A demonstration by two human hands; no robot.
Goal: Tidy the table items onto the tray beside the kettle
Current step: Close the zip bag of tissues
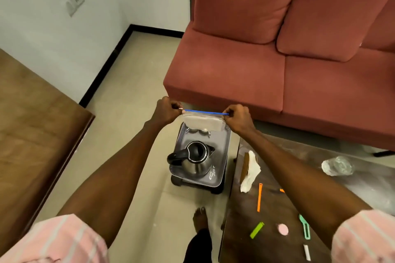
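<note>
On the floor, the tray (223, 145) carries the kettle (195, 159). I see my left hand (165, 111) and right hand (238, 117) pinching the zip bag (203, 120) taut above it.

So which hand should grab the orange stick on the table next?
Probably the right hand: the orange stick lies on the table on that side. The left hand could keep holding the bag.

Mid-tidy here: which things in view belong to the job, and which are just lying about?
Job:
- zip bag, pinched by left hand and right hand
- tray
- kettle
- table items: orange clip, green clip, teal clip, pink disc, tissue, crumpled plastic

Lying about:
- sofa
- wall socket
</note>
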